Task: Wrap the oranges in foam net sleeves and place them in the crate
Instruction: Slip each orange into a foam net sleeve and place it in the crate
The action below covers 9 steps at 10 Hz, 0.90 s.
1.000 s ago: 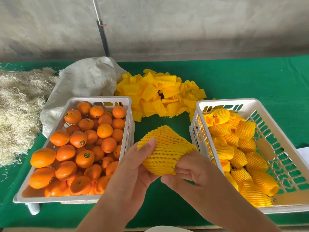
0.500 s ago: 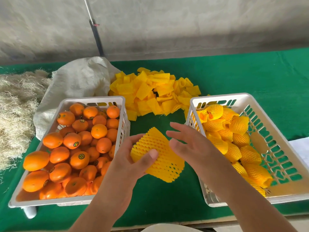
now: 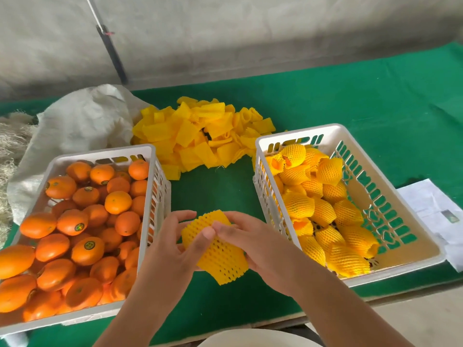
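Note:
Both hands hold one yellow foam net sleeve above the green table, between the two crates. My left hand grips its left side with the thumb on top. My right hand pinches its upper right edge. No orange shows inside the sleeve. The left white crate is full of bare oranges. The right white crate holds several oranges wrapped in yellow sleeves.
A heap of loose yellow sleeves lies behind the gap between the crates. A white sack and straw sit at the back left. Papers lie right of the right crate. The table edge runs near me.
The sleeve has dropped lower and nearer to me. My right hand, which had let go and hovered open beside it, now pinches it again. The camera has tilted.

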Each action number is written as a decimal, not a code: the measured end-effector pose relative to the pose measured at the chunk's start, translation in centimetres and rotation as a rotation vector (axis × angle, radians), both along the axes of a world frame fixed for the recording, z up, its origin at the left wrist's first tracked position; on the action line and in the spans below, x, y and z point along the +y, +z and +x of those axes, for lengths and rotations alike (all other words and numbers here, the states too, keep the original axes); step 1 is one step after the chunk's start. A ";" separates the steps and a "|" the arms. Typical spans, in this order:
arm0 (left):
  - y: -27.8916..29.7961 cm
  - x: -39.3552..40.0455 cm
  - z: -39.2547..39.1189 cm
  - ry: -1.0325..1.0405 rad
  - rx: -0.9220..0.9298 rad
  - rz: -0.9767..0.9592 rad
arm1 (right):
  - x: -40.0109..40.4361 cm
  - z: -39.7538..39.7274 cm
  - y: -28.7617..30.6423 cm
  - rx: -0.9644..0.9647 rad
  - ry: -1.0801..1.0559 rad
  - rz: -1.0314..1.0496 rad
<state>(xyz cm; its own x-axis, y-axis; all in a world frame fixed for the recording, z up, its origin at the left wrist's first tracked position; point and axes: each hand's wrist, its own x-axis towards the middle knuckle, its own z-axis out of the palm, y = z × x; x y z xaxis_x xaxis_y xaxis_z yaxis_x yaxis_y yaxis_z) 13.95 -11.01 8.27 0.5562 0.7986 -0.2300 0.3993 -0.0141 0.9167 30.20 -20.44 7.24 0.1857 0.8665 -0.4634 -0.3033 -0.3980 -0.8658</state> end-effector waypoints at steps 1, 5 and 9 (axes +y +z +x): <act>0.1 0.0 1.0 -0.010 -0.060 -0.069 | -0.5 1.2 -1.0 0.142 -0.053 0.021; -6.3 5.2 -0.8 0.024 0.568 0.395 | -3.4 11.9 -5.1 0.407 -0.651 0.011; -14.5 5.2 -6.0 0.244 0.963 0.307 | -8.6 22.0 -14.8 -0.185 -0.781 -0.361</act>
